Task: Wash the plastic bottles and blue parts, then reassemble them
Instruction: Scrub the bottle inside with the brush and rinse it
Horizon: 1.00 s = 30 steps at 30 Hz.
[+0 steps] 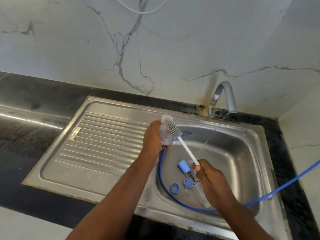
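Observation:
My left hand (154,135) grips a clear plastic bottle (165,134) over the sink's left rim. My right hand (210,175) holds the white handle of a bottle brush (173,129); its grey bristled head lies against the bottle's outer side. In the basin lie a blue cap (182,166) and two blue rings (174,188) (188,182). A second clear bottle (201,193) lies on the basin floor, partly hidden under my right hand.
The steel sink (242,153) has a ribbed drainboard (103,139) on the left. A thin stream of water runs from the tap (225,96). A blue hose (285,184) loops through the basin and off to the right. Black counter surrounds the sink.

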### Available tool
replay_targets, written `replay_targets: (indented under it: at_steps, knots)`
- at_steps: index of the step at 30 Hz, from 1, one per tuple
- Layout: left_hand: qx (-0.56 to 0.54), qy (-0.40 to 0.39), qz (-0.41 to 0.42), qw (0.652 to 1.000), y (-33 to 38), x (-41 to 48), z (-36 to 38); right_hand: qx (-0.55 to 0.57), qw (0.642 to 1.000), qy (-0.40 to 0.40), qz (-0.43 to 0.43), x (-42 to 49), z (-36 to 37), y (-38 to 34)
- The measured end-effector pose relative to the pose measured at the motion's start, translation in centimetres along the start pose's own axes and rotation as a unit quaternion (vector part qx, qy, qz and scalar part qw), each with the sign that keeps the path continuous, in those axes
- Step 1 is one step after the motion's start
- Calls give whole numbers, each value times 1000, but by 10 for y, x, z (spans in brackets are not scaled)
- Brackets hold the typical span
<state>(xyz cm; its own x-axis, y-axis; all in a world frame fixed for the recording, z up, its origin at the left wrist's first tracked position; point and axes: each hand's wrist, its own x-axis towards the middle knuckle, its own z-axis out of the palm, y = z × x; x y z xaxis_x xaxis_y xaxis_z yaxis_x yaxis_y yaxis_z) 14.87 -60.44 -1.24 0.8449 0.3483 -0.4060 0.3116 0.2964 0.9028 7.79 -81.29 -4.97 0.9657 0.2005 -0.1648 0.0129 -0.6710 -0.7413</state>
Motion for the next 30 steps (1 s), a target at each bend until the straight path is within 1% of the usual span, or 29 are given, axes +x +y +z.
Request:
replay_targets:
  at_steps: [3, 5, 8, 11, 14, 15, 18, 19, 22, 24, 26, 28, 30]
  knots:
    - [-41, 45, 0, 998, 2, 5, -2, 13, 1000, -1, 24, -8, 9, -8]
    - [-35, 36, 13, 999, -5, 4, 3, 48, 998, 12, 49, -6, 10, -14]
    - [-42, 29, 11, 999, -9, -2, 9, 15, 999, 34, 40, 0, 9, -15]
    - [-53, 54, 18, 997, -4, 2, 3, -8, 999, 18, 39, -9, 12, -9]
    - [-7, 24, 47, 999, -13, -3, 8, 22, 998, 37, 43, -5, 6, -13]
    - [-12, 16, 44, 999, -16, -5, 11, 20, 998, 41, 41, -3, 5, -13]
    - [-73, 31, 5, 997, -11, -2, 7, -48, 998, 13, 34, -16, 9, -9]
    - [-78, 40, 2, 996, -12, 0, 5, -61, 998, 4, 32, -21, 11, -8]
    - [-52, 30, 20, 998, -18, -6, 10, -50, 998, 27, 34, -17, 7, -8]
    - [-62, 31, 13, 998, -18, -10, 14, -48, 998, 34, 36, -15, 6, -10]
    - [-69, 28, 20, 997, -13, -9, 13, -66, 997, 28, 20, -21, 9, -10]
    - [-38, 17, 43, 998, -15, -10, 12, -57, 998, 35, 22, -19, 6, -9]
    - [-10, 9, 51, 999, -20, -12, 14, -52, 996, 61, 26, -10, 0, -9]
